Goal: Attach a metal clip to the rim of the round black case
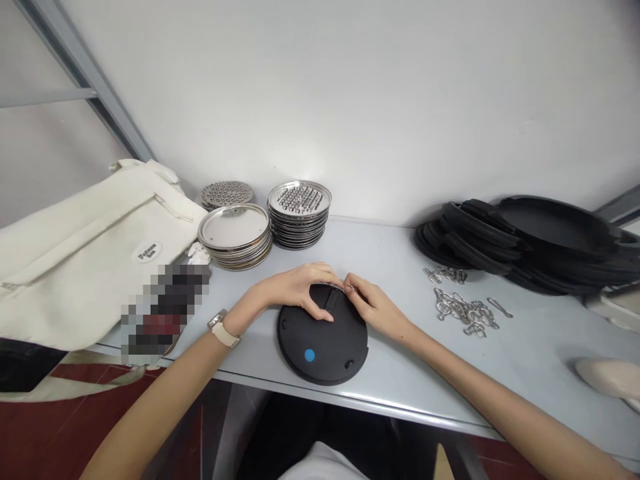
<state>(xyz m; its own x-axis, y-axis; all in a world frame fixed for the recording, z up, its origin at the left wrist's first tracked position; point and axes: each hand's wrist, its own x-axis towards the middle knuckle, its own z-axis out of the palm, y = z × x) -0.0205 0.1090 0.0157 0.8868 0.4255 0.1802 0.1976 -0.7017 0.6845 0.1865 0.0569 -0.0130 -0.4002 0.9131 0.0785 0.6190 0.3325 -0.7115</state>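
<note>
A round black plate [325,360] with a blue dot, a raised slot piece and small holes near its rim lies flat on the table before me. My left hand [303,288] grips its far edge, fingers over the rim and thumb on the top face by the slot. At the same far edge, my right hand [374,308] is closed in a pinch around a small shiny bit of metal wire, mostly hidden by the fingers. Off to the right lie several loose metal wire clips [463,310], with a single clip [500,307] apart from them.
Stacked metal grater discs [300,200] and plain metal discs [234,228] stand at the back left. A cream bag [100,247] lies at the left. Black round parts [550,230] are piled at the back right, against the wall. A pale rounded object [607,379] sits at the right.
</note>
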